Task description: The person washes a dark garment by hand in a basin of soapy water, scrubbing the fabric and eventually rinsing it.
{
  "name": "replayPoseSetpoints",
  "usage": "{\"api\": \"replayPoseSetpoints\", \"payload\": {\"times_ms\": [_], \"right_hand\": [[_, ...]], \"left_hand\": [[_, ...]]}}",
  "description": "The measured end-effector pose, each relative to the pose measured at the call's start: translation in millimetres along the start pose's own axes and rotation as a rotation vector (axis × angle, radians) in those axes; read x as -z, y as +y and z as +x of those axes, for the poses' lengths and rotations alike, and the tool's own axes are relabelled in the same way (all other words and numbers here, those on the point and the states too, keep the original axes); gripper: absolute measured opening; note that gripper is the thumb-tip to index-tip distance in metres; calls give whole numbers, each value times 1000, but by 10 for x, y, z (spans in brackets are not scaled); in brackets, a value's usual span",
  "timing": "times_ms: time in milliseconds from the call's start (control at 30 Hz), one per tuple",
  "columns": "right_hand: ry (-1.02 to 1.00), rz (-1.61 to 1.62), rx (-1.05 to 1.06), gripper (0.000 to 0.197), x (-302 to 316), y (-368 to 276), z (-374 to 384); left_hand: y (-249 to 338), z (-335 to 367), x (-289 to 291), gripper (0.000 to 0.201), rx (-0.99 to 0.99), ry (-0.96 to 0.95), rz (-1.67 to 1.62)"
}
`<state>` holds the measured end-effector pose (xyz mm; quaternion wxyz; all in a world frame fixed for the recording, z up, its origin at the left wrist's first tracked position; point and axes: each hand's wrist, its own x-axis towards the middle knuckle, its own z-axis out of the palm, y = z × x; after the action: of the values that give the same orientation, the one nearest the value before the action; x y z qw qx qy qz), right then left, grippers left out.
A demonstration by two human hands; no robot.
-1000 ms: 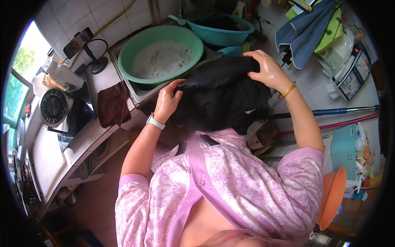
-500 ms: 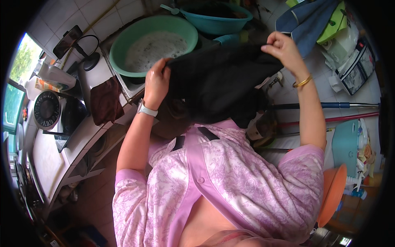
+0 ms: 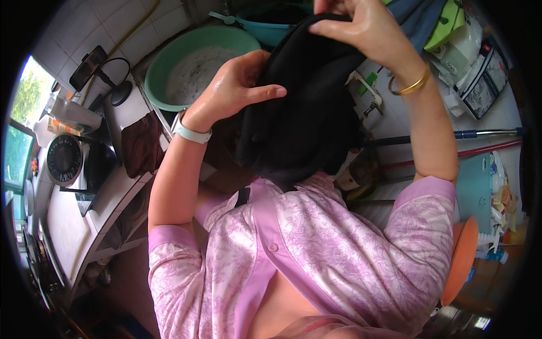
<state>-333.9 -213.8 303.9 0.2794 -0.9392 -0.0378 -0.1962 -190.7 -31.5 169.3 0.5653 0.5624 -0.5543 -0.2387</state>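
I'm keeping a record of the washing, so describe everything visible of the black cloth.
The black cloth is a large, soft-looking piece of plain dark fabric, bunched into loose folds, hanging in front of the person's torso, right of the green basin. The right hand pinches its upper edge between thumb and fingers; the left hand is at its left edge, thumb over the front, its grip unclear. Its lower end hangs by the shirt. Whether it is wet cannot be told.
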Motion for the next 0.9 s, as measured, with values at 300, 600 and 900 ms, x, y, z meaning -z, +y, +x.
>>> {"api": "replayPoseSetpoints", "payload": {"times_ms": [300,600,900], "right_hand": [[-69,542,-223,61,-725,576,-1027],[711,-84,-32,71,-1415,454,-1471],[258,-30,-363,16,-1374,786,-2076]], "left_hand": [[175,278,168,16,-9,509,-580],[522,530,126,13,-38,490,-705],[515,510,233,18,17,503,-727]]}}
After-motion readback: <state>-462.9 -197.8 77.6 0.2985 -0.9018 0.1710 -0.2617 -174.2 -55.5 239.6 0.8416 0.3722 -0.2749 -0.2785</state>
